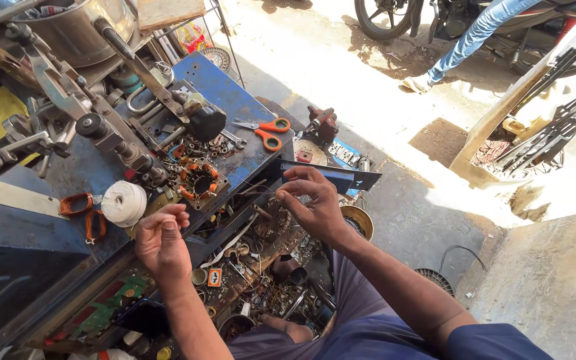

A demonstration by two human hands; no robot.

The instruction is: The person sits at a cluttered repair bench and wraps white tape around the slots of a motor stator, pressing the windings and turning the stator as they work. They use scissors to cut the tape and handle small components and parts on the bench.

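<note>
My left hand (163,243) hovers over the front edge of a blue metal workbench (231,100), fingers pinched together on the end of a thin thread. My right hand (311,203) is raised to the right of the bench, thumb and fingers pinched on the same thin thread (248,195), which stretches between both hands. A white spool of thread (125,203) sits just left of my left hand. A motor stator with orange copper windings (198,181) lies on the bench between the spool and my right hand.
Orange-handled scissors (268,132) lie on the bench's right side. A winding machine with levers (95,113) fills the bench's left. Loose orange coils (78,210) sit by the spool. Scrap parts litter a lower tray (268,273). Another person's leg (465,47) and a motorbike stand on the pavement.
</note>
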